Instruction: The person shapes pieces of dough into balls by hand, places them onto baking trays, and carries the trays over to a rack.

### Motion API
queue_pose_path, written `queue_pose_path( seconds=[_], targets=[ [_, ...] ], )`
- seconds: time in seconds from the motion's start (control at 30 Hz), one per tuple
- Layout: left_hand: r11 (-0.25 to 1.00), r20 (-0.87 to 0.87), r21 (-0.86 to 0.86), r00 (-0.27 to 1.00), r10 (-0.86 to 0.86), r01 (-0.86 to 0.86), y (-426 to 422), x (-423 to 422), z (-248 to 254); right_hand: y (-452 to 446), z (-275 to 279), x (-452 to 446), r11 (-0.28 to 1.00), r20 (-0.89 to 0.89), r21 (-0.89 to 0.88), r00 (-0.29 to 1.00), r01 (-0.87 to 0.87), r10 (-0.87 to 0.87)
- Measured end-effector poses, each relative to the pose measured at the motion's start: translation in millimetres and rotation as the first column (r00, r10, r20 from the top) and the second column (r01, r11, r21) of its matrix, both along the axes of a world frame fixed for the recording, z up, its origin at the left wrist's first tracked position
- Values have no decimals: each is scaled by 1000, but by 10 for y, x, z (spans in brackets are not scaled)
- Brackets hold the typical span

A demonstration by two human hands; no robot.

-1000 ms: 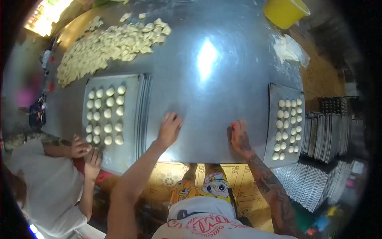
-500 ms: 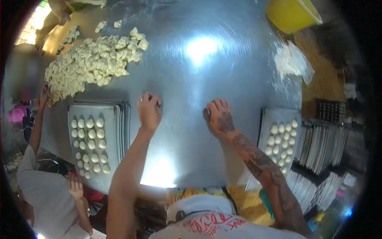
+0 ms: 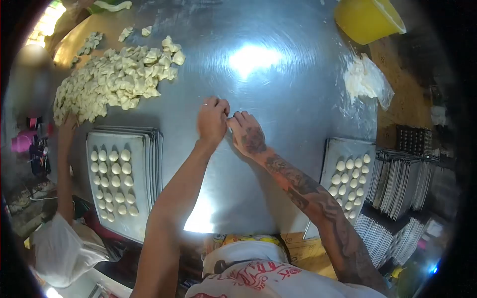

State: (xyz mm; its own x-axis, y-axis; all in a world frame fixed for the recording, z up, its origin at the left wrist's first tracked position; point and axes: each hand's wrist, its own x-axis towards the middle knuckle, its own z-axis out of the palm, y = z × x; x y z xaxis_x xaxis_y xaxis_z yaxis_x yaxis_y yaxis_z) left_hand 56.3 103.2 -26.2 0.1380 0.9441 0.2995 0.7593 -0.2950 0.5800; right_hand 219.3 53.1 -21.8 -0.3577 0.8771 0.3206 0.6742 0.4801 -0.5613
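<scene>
My left hand (image 3: 213,120) and my right hand (image 3: 247,133) meet over the middle of the metal table (image 3: 293,114), thumbs side by side. Both are closed with the fingers curled down, and whatever lies under them is hidden. A big heap of cut dough pieces (image 3: 124,72) spreads to the left. Closer to me, a tray (image 3: 137,211) on a stack of trays carries rows of round dough balls (image 3: 116,168). Another tray (image 3: 325,171) with dough balls (image 3: 355,174) sits to the right of my right arm.
A yellow tub (image 3: 365,22) stands at the far right, above a plastic bag (image 3: 367,79) with white paste. Stacked trays (image 3: 397,184) fill the right side below the table. At left, a co-worker's arm (image 3: 65,169) reaches to the dough heap.
My hands have come together from apart, the left moving right and forward, the right moving left. The co-worker's arm now reaches into the heap's near edge.
</scene>
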Motion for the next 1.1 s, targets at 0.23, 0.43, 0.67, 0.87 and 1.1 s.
queue_pose_path(
  seconds=[0.23,0.43,0.67,0.87,1.1],
  targets=[
    [996,155,13,984,86,-89,-373,-546,392,-577,512,347,859,-142,-311,873,408,-466],
    [891,533,-328,840,-99,314,-1736,-1240,939,-1084,517,-476,899,-19,-422,990,117,-138],
    [892,374,-346,829,415,-290,-3945,-3664,997,-2678,1119,-2788,816,-225,-514,960,-264,169],
    [914,236,-259,898,372,-311,-3950,-4232,852,-2991,598,-3945,668,-327,-678,940,-306,99],
    [772,47,-47,771,636,-634,-4303,-5033,770,-3598,1330,-3105,869,-18,-489,996,72,-92]
  ],
)
